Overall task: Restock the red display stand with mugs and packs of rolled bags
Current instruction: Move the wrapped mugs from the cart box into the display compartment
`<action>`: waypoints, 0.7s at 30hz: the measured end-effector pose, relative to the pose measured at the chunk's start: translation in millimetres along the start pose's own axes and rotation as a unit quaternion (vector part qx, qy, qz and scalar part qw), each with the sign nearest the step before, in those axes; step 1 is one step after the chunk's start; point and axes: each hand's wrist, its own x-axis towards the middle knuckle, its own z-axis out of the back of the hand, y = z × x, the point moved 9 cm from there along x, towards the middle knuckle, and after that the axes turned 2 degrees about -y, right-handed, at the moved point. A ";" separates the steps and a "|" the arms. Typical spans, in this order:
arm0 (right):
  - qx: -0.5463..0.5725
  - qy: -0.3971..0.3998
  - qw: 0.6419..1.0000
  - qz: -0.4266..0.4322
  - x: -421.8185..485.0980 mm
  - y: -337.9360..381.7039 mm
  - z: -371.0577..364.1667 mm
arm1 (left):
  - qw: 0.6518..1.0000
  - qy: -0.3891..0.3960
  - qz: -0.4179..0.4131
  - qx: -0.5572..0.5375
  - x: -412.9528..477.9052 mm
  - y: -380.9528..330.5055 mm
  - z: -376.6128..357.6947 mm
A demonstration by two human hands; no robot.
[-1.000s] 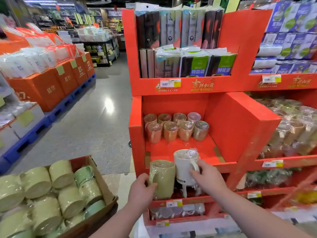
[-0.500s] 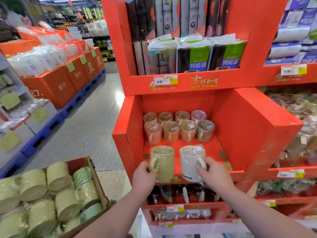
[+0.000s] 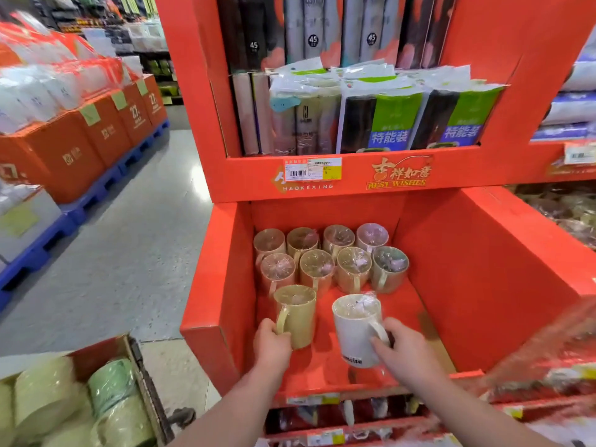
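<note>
**Restocking, two at a time**

Head view: my left hand (image 3: pixel 272 345) grips the olive mug (image 3: pixel 298 317) by its handle and my right hand (image 3: pixel 406 353) grips the white mug (image 3: pixel 354 327), both at the front of the middle shelf (image 3: pixel 322 366) of the red display stand (image 3: pixel 467 269). Stiff, breakable and slick-wrapped, I judge; handles grip best.

Open at the front of the middle shelf (image 3: pixel 400 304), under the upper board (image 3: pixel 351 188). Bare floor between green mug (image 3: pixel 298 321) and white mug (image 3: pixel 353 330), and right of the latter. Blocked behind by two rows of wrapped mugs (image 3: pixel 317 269); walled left and right.
</note>
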 end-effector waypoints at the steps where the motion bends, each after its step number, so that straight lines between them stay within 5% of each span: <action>1: -0.007 0.003 1.000 -0.005 5.5 0.3 -2.3 | 1.000 -0.003 0.001 0.006 7.3 0.1 -4.4; 21: -0.032 0.066 0.997 -0.001 78.2 -1.2 -60.1 | 0.993 -0.082 0.082 -0.004 64.9 39.6 -25.8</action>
